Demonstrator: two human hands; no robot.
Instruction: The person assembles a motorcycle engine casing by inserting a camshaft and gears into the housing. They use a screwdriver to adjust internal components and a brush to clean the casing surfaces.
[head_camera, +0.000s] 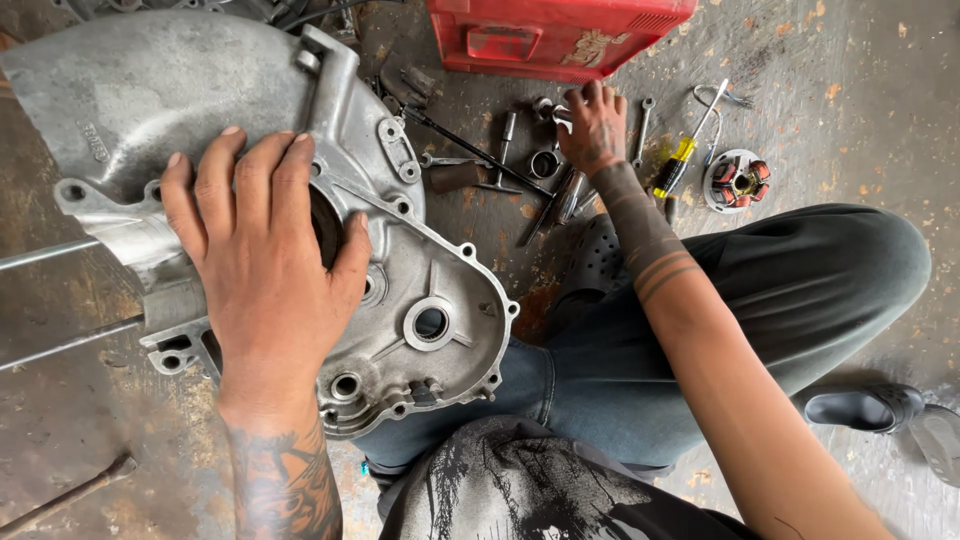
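Nearby, red crate (555, 35), screwdriver (685, 150), stator (738, 181)

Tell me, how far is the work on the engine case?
Done: the case lies bare, with empty bolt holes. In hand: left hand steadies it; right hand reaches among sockets on the floor. Left: the stator lies apart, unfitted.

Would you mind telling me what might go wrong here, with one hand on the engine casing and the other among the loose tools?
1. The engine casing rests partly on the person's knee, steadied only by the flat left hand; it may tip or slide.
2. The right hand reaches away among scattered sockets and the yellow-handled screwdriver, so small parts could get knocked or roll off.
3. The stator coil lies on the gritty floor, where dirt may get in.
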